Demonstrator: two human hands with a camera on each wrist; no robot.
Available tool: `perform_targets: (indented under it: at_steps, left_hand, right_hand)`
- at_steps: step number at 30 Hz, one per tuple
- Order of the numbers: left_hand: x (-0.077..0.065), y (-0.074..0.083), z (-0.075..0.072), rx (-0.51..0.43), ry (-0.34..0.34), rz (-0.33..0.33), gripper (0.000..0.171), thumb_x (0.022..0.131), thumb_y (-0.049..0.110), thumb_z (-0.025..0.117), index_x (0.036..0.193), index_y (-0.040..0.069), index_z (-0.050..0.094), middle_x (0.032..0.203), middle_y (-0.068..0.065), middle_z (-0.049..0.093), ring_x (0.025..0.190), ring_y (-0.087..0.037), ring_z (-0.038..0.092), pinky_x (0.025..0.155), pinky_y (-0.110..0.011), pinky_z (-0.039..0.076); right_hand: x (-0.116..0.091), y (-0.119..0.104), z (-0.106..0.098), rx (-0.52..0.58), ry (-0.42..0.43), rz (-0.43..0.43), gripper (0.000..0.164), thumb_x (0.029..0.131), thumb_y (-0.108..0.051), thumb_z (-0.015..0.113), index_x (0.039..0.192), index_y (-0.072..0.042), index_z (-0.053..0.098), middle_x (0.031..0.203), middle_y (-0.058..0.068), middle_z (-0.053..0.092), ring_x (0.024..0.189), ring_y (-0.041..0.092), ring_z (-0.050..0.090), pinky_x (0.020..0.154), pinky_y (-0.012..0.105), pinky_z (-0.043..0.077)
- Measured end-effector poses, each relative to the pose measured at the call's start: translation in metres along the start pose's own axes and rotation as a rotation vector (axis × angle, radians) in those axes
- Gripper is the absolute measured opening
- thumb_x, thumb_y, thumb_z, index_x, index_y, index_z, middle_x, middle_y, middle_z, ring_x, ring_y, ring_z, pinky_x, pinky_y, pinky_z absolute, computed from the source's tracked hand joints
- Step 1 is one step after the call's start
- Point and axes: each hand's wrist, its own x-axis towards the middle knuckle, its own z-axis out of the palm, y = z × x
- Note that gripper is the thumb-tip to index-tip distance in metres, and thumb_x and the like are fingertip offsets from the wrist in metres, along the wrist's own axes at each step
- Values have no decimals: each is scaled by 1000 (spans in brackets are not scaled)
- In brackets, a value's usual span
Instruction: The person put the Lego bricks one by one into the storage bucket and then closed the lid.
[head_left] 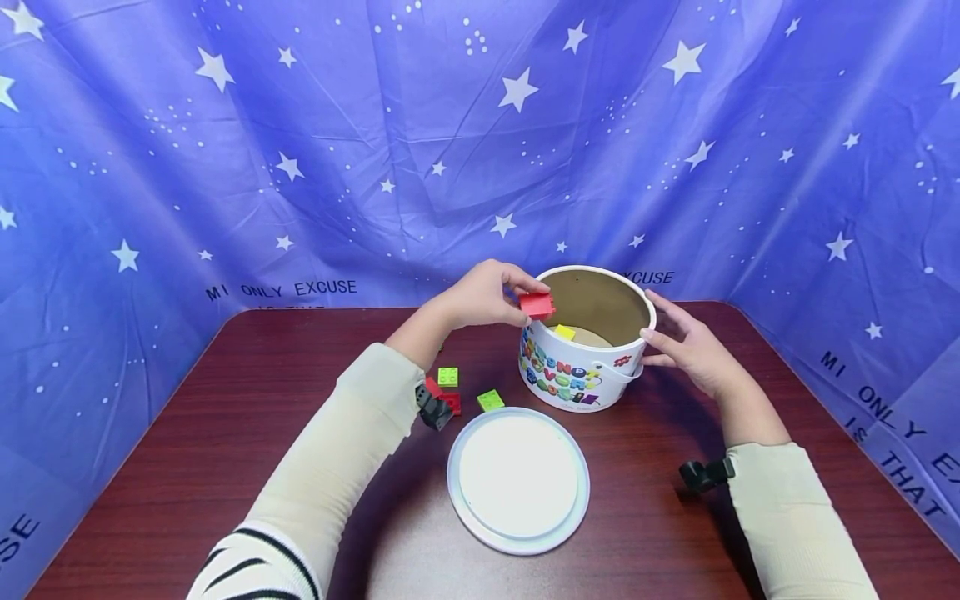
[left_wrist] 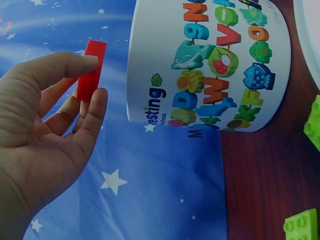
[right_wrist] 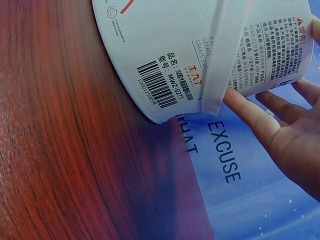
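Note:
Between thumb and fingers, my left hand (head_left: 491, 293) pinches a red toy building brick (head_left: 537, 306) at the left rim of a white bucket (head_left: 558, 379) printed with colourful letters. The left wrist view shows the brick (left_wrist: 92, 71) edge-on, beside the bucket wall (left_wrist: 165, 60). My right hand (head_left: 693, 346) holds the bucket's right side, its thumb at the rim. In the right wrist view one finger touches the side by the white handle (right_wrist: 222, 60). Inside the bucket, a yellow brick (head_left: 565, 332) lies on the bottom.
On the dark red table (head_left: 300, 400) lie a lime brick (head_left: 447, 377), another lime brick (head_left: 491, 401) and red bricks (head_left: 453, 403), partly hidden by the left wrist's camera. A round white lid (head_left: 517, 477) lies in front of the bucket. A starry blue cloth (head_left: 420, 150) hangs behind.

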Motion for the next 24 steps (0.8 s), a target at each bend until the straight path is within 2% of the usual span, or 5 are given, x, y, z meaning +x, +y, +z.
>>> perform_targets:
  at_steps: [6,13,19,24]
  left_hand:
    - [21,5,4,96,-12,-27,46,74,5,83,118,11,72,107,-1,71,96,-13,60,77,-22,48]
    - [34,6,13,137,-2,-76,46,76,6,83,119,12,72,110,-2,71,98,-12,60,80,-20,47]
    - [38,4,17,82,45,-101,46,75,7,84,120,13,71,113,-2,70,108,-18,61,84,-22,49]
    - [37,0,16,15,87,-101,46,76,6,83,120,11,71,117,-5,68,114,-21,60,84,-24,52]
  right_hand:
    - [0,0,0,-12,2,1,68,100,-5,52,155,-2,13,136,35,30,99,7,60,75,38,58]
    - [-1,-1,0,-20,4,1,68,100,-6,52,155,-2,14,135,34,30,100,8,60,75,38,58]
    - [-1,-1,0,-26,4,0,67,100,-6,52,155,-2,14,135,34,31,102,14,60,75,38,58]
    - [-1,-1,0,-27,4,0,68,100,-6,52,155,-2,14,135,35,30,100,10,60,75,38,58]
